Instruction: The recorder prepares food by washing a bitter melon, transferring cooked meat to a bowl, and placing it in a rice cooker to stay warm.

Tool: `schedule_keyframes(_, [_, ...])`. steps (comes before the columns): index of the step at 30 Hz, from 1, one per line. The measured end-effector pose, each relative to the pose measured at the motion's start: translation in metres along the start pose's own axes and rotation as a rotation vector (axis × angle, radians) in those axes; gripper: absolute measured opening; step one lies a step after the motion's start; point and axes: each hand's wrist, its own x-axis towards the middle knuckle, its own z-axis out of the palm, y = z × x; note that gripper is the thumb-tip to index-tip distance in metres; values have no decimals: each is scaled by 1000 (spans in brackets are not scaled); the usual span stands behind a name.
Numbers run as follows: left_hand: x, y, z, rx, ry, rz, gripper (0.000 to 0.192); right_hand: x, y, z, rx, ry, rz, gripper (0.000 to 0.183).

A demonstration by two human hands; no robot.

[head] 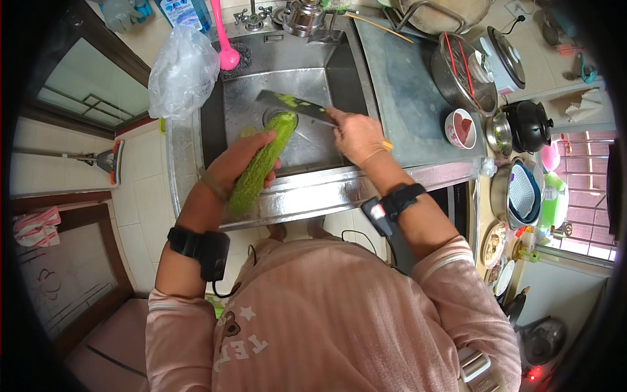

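Observation:
Gripped in my left hand (240, 164) is a long green bitter melon (262, 164), tilted over the sink's front edge with its far end above the basin. My right hand (360, 137) holds a cleaver-like kitchen knife (294, 105) by its handle. Its dark, wide blade lies just beyond the melon's far end, with small green bits stuck to it. Below both is the stainless steel sink (313, 147); its drain is partly hidden by the melon. A small pale green piece (248, 131) shows in the basin beside my left hand.
Left of the basin stands a clear plastic bag (183, 73), near a pink-handled scrubber (228, 56). On the right are a glass-like board (411, 98), a bowl of meat (460, 128), a mesh strainer (460, 73) and a black pot (526, 126). The faucet (253, 20) rises behind the sink.

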Motion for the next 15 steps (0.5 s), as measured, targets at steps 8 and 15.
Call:
schedule_keyframes(8, [-4,8,4,83,22,155,48,11,11,-18,241,-149,259,25])
schedule_keyframes(15, [3,9,-1,109,68,137,38,-18,-24,-25,407,13,166,27])
